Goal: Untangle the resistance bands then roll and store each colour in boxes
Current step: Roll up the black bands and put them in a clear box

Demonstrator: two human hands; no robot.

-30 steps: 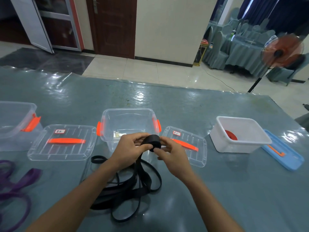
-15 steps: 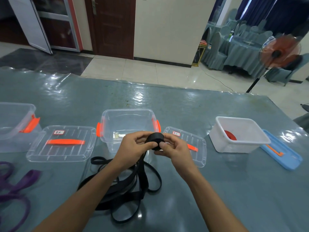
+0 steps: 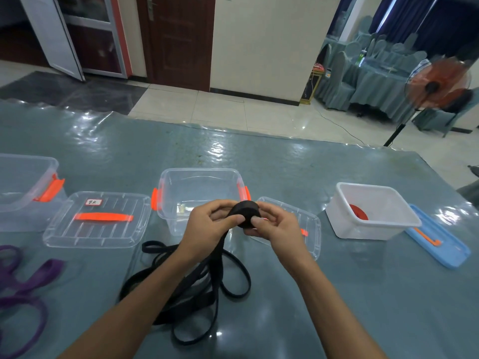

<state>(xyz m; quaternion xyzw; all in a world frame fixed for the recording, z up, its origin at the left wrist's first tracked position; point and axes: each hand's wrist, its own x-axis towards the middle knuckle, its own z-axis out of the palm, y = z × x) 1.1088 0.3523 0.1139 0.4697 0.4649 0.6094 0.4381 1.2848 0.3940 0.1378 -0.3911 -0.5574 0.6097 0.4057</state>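
Two grips — left hand [image 3: 207,225], right hand [image 3: 278,229] — pinch a tightly rolled black band [image 3: 245,212].

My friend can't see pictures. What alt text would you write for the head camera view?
The left hand and right hand pinch a half-rolled black band before an open clear box; its loose part lies looped on the table. A white box holds a red roll; purple bands lie at left.

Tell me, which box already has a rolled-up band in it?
The white box on the right: a red roll lies inside. The middle clear box and left clear box show no band.
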